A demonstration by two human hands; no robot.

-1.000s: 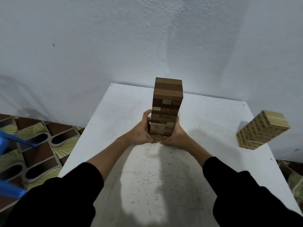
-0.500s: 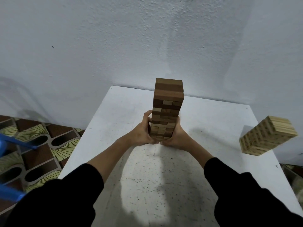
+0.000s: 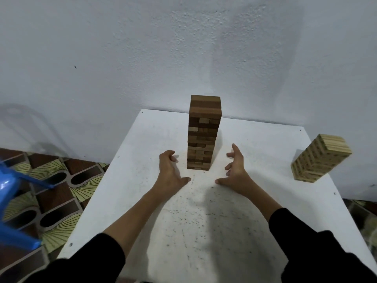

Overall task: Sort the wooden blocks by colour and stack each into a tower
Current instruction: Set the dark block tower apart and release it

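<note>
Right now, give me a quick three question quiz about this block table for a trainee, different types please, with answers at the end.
1. True or false: both hands are gripping the dark tower.
2. Multiple choice: where does the light tower stand? A) by the table's right edge B) on the floor C) on top of the dark tower
3. Fill in: the left hand and right hand hover on either side of the dark tower's ____.

Key: 1 false, since both hands are open and apart from it; 2 A; 3 base.
</note>
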